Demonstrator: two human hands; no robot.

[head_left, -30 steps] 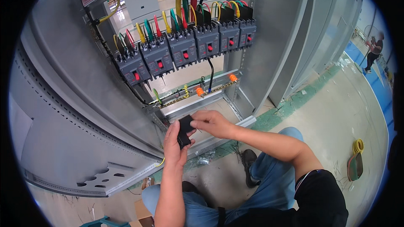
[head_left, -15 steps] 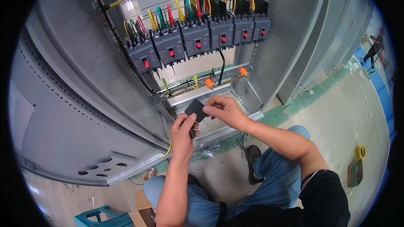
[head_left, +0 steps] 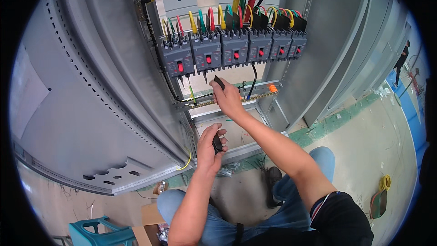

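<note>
In my right hand is a thin black barrier plate, gripped by the fingers and raised just under the row of grey circuit breakers. The plate seems apart from the breakers. Lower down, my left hand closes round a small stack of black barrier plates; part of the stack is hidden by the palm and fingers. Similar black plates stand between the terminals along the tops of some breakers. Each breaker has a red toggle, and yellow, green and red wires come in from above.
Below the breakers runs a metal rail with an orange insulator and a black cable. Grey cabinet panels flank me on both sides. A teal stool and an open cardboard box stand at lower left; a yellow coil lies at right.
My right hand has taken one black plate away from the left hand and lifted it up toward the breakers. My left hand has dropped slightly. The view has shifted a little.
</note>
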